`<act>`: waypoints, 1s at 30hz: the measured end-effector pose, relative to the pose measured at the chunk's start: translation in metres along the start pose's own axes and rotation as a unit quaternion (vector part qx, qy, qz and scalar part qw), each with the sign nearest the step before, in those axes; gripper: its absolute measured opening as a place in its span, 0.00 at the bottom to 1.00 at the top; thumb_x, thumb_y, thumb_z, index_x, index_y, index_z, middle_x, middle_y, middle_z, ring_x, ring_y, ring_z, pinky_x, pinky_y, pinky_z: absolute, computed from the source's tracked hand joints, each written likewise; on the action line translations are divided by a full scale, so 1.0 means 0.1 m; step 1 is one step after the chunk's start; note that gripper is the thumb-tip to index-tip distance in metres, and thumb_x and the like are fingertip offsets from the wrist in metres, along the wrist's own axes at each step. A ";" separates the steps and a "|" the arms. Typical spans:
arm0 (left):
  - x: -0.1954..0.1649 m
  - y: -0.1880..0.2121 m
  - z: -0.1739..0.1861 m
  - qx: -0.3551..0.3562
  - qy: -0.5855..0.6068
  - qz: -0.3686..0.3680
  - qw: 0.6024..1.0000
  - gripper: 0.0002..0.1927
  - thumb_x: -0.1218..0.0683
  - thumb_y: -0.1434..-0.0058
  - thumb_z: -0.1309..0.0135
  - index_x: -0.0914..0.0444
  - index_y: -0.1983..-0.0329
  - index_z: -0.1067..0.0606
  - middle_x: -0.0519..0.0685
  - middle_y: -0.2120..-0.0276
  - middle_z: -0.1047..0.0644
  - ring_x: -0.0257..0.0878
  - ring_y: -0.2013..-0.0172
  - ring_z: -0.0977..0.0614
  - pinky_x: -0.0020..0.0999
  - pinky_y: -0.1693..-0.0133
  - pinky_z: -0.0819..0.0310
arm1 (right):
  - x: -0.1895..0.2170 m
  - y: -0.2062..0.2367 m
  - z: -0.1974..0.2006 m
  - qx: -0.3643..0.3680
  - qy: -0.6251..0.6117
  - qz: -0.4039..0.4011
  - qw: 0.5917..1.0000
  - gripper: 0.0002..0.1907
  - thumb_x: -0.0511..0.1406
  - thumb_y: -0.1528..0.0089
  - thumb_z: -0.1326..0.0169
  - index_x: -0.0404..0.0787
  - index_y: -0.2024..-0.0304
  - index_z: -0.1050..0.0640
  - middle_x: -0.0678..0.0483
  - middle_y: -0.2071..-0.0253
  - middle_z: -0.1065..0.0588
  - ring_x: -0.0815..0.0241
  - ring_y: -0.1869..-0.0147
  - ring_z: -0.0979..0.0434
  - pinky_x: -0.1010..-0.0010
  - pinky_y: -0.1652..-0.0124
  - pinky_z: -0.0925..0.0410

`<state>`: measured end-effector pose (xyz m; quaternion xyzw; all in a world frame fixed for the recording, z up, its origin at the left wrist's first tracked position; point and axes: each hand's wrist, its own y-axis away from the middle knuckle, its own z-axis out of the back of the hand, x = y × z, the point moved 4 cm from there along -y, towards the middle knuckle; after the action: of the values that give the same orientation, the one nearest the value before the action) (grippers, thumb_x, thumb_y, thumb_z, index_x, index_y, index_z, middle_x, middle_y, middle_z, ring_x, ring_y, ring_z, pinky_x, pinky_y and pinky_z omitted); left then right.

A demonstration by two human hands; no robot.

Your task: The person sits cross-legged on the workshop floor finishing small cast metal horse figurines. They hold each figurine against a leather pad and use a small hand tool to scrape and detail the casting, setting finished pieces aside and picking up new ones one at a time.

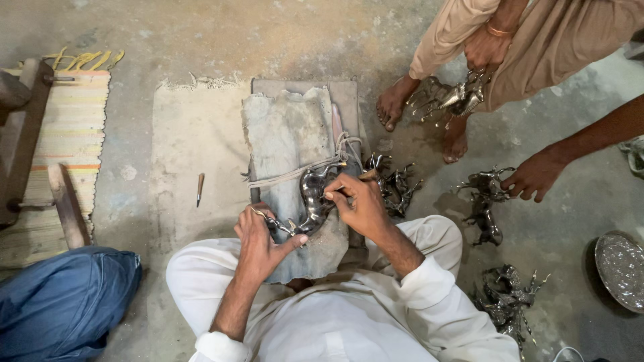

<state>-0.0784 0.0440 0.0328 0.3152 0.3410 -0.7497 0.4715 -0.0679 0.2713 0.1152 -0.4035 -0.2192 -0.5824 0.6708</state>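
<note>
My left hand [258,241] grips the legs of a shiny metal animal figurine [312,196], pinning it on a grey cloth-wrapped block [285,131] that is bound with rope. My right hand [359,204] holds a small tool with a wooden handle [367,175] and presses its tip against the figurine's body. Both hands meet over the near end of the block, just above my white-clad lap.
More metal figurines lie right of the block [397,186] and at lower right [506,298]. A standing barefoot person holds figurines [456,97]; another person's hand [533,175] touches a figurine [486,186]. A chisel [199,188], metal bowl [620,268], woven mat [74,127] and blue cloth [60,302] surround me.
</note>
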 end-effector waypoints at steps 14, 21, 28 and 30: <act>-0.03 -0.03 0.03 0.003 -0.013 -0.010 1.000 0.45 0.34 0.59 0.28 0.67 0.52 0.33 0.52 0.56 0.33 0.50 0.51 0.34 0.49 0.47 0.45 | 0.06 -0.09 0.09 0.103 0.029 0.054 0.993 0.04 0.27 0.41 0.41 0.36 0.63 0.21 0.50 0.66 0.18 0.55 0.62 0.15 0.69 0.64 0.27; -0.03 -0.04 0.05 0.007 -0.025 -0.020 0.999 0.44 0.33 0.59 0.29 0.67 0.53 0.32 0.53 0.55 0.32 0.51 0.49 0.34 0.49 0.46 0.46 | 0.07 -0.25 0.14 0.207 0.027 0.015 0.978 0.03 0.27 0.41 0.40 0.37 0.64 0.21 0.52 0.68 0.18 0.56 0.65 0.15 0.68 0.67 0.29; -0.04 -0.06 0.07 0.015 -0.019 -0.019 1.000 0.44 0.33 0.59 0.29 0.67 0.53 0.32 0.54 0.55 0.33 0.51 0.49 0.34 0.50 0.45 0.46 | 0.16 -0.36 0.16 0.270 0.035 0.092 0.958 0.06 0.26 0.43 0.40 0.37 0.63 0.20 0.51 0.66 0.18 0.53 0.64 0.17 0.66 0.65 0.29; -0.04 -0.07 0.07 0.028 -0.022 -0.009 0.999 0.44 0.32 0.60 0.29 0.67 0.53 0.32 0.54 0.56 0.33 0.50 0.49 0.34 0.50 0.45 0.46 | 0.15 -0.38 0.16 0.296 0.063 0.066 0.951 0.07 0.27 0.44 0.39 0.38 0.63 0.20 0.51 0.67 0.18 0.52 0.69 0.19 0.63 0.66 0.30</act>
<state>-0.0846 0.0425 0.0413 0.3085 0.3124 -0.7699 0.4631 -0.0980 0.2749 0.1470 -0.1628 -0.3116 -0.4706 0.8092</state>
